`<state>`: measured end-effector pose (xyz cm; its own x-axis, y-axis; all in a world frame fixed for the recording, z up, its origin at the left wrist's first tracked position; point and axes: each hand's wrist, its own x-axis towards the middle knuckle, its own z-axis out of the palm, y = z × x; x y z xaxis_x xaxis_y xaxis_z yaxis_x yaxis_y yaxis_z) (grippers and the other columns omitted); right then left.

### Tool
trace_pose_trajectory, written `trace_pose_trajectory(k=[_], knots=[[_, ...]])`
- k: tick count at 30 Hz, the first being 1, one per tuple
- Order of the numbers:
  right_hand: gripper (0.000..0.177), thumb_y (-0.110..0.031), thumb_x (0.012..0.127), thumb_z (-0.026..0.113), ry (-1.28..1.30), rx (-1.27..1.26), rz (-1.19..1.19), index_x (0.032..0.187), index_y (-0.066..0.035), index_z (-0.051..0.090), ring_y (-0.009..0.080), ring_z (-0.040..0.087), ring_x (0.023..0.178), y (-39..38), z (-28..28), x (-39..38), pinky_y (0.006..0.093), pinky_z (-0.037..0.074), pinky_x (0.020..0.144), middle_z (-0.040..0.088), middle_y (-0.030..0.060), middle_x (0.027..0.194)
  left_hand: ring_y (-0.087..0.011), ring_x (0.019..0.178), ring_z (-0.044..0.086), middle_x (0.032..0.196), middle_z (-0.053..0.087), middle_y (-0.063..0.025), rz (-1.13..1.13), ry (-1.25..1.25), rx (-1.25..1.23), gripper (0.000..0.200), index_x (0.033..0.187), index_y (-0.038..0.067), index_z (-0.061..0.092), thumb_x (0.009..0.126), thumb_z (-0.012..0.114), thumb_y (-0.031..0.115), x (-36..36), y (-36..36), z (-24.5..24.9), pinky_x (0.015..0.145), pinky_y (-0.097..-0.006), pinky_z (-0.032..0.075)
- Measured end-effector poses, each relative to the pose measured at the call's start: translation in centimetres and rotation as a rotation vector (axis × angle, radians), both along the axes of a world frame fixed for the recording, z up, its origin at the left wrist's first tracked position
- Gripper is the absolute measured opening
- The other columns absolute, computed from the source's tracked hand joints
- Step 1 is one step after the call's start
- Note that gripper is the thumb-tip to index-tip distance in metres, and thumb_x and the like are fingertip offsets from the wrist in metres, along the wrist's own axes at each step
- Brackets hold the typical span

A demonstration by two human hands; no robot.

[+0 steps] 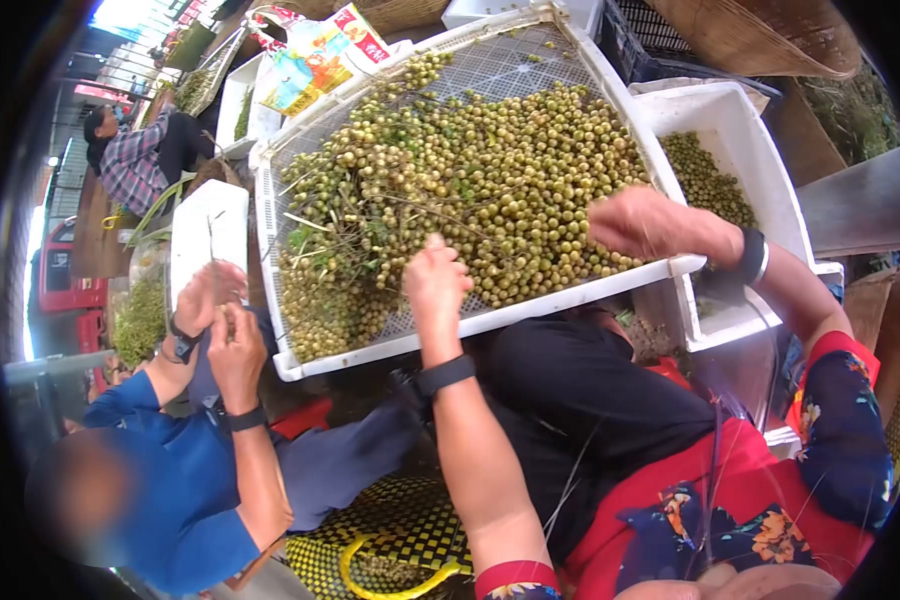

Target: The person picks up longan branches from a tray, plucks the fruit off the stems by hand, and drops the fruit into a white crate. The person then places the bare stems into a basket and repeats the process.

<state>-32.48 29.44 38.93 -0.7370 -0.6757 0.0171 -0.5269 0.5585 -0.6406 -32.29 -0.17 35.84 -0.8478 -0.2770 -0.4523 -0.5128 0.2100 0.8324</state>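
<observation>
A large white mesh tray (470,322) holds a heap of small round green-brown fruits (545,170), with stems and leaves mixed in at its left. My left hand (436,285) is over the tray's near part, beside the fruits, its fingers partly curled; whether something small is between them cannot be made out. At the tray's right side, my right hand (635,222) is over the fruits, blurred, with its fingers hidden from view. Both of my wrists wear dark bands.
A co-worker in blue (180,500) sits at the left, both hands at a thin stem near a white foam lid (210,225). A white foam box (770,200) with fruits stands right. A yellow-black woven basket (400,510) is below. Another person (135,160) sits far left.
</observation>
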Motion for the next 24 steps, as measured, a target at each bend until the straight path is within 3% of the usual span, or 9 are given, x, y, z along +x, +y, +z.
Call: trace_pose_trajectory(k=[3,4,5,7,12,13,15,18,24], knots=[[0.030,-0.030,0.090,0.060,-0.241,0.263,0.309,0.080,-0.001,0.058,0.0416,0.058,0.068,-1.3,1.8,2.1,0.0483,0.044,0.059,0.056,0.0201,0.065,-0.0316,0.068,0.064,0.068,0.064,-0.0167,-0.165,0.033,-0.342,0.053,0.081,-0.003,0.061,0.096,0.049,0.046,-1.9,0.7,-3.6,0.066,-0.0439,0.050],[0.030,-0.030,0.090,0.060,-0.237,0.256,0.305,0.080,-0.001,0.058,0.0416,0.058,0.068,-1.5,1.4,2.2,0.0483,0.044,0.059,0.056,0.0201,0.065,-0.0398,0.082,0.063,0.082,0.066,-0.0237,-0.129,0.029,-0.315,0.054,0.085,-0.004,0.061,0.094,0.051,0.048,-2.0,1.3,-4.4,0.079,-0.0475,0.047],[0.030,-0.030,0.089,0.060,-0.189,0.217,0.279,0.081,-0.001,0.058,0.0414,0.059,0.070,-1.7,0.6,2.4,0.0489,0.044,0.061,0.056,0.0203,0.067,-0.0389,0.086,0.063,0.089,0.067,-0.0238,-0.112,0.035,-0.275,0.045,0.088,-0.002,0.063,0.093,0.055,0.042,-2.1,2.2,-4.0,0.079,-0.0452,0.047],[0.029,-0.030,0.088,0.060,-0.132,0.180,0.245,0.081,-0.001,0.058,0.0413,0.059,0.072,-1.7,-0.3,2.6,0.0494,0.045,0.062,0.057,0.0205,0.068,-0.0123,0.043,0.041,0.058,0.049,-0.0023,-0.183,0.177,-0.284,0.036,0.082,0.000,0.056,0.093,0.058,0.034,-2.6,2.5,-9.0,0.038,-0.0308,0.033],[0.022,-0.022,0.087,0.059,-0.148,-0.016,-0.120,0.084,-0.001,0.058,0.0395,0.060,0.078,-1.1,0.0,2.1,0.0464,0.046,0.066,0.061,0.0189,0.075,-0.0102,0.062,0.055,0.082,0.060,-0.0044,-0.313,0.295,-0.157,0.019,0.098,0.004,0.059,0.099,0.048,0.019,-1.4,3.0,-2.9,0.051,-0.0266,0.050],[0.021,-0.021,0.088,0.059,-0.190,-0.095,-0.218,0.084,-0.001,0.059,0.0389,0.060,0.077,-1.1,-0.8,2.2,0.0453,0.046,0.066,0.061,0.0187,0.077,-0.0107,0.066,0.056,0.090,0.061,-0.0045,-0.232,0.267,0.100,0.019,0.102,0.006,0.058,0.101,0.046,0.021,-0.8,3.2,-1.2,0.057,-0.0267,0.051],[0.021,-0.019,0.091,0.055,-0.283,-0.273,-0.342,0.086,0.000,0.060,0.0223,0.059,0.065,-1.2,-2.3,1.9,0.0355,0.047,0.062,0.060,0.0104,0.070,-0.0118,0.072,0.058,0.096,0.061,-0.0044,-0.169,0.270,0.343,0.018,0.104,0.008,0.057,0.102,0.045,0.022,-0.6,2.6,0.2,0.060,-0.0277,0.052],[0.021,-0.022,0.097,0.051,-0.671,-0.518,-0.451,0.090,-0.004,0.059,0.0048,0.053,0.068,-1.9,-3.1,1.0,0.0211,0.045,0.058,0.056,-0.0015,0.073,-0.0168,0.082,0.064,0.100,0.062,-0.0054,-0.146,0.247,0.507,0.018,0.106,0.009,0.056,0.102,0.045,0.022,-0.6,2.0,1.1,0.065,-0.0313,0.055],[0.027,-0.033,0.099,0.051,-0.849,-0.888,-0.401,0.105,-0.009,0.060,0.0047,0.054,0.080,-4.4,-4.2,0.1,0.0213,0.049,0.067,0.060,-0.0034,0.093,-0.0197,0.086,0.065,0.103,0.063,-0.0076,-0.148,0.215,0.631,0.018,0.108,0.009,0.055,0.102,0.044,0.022,-0.5,2.7,2.2,0.071,-0.0358,0.056]])
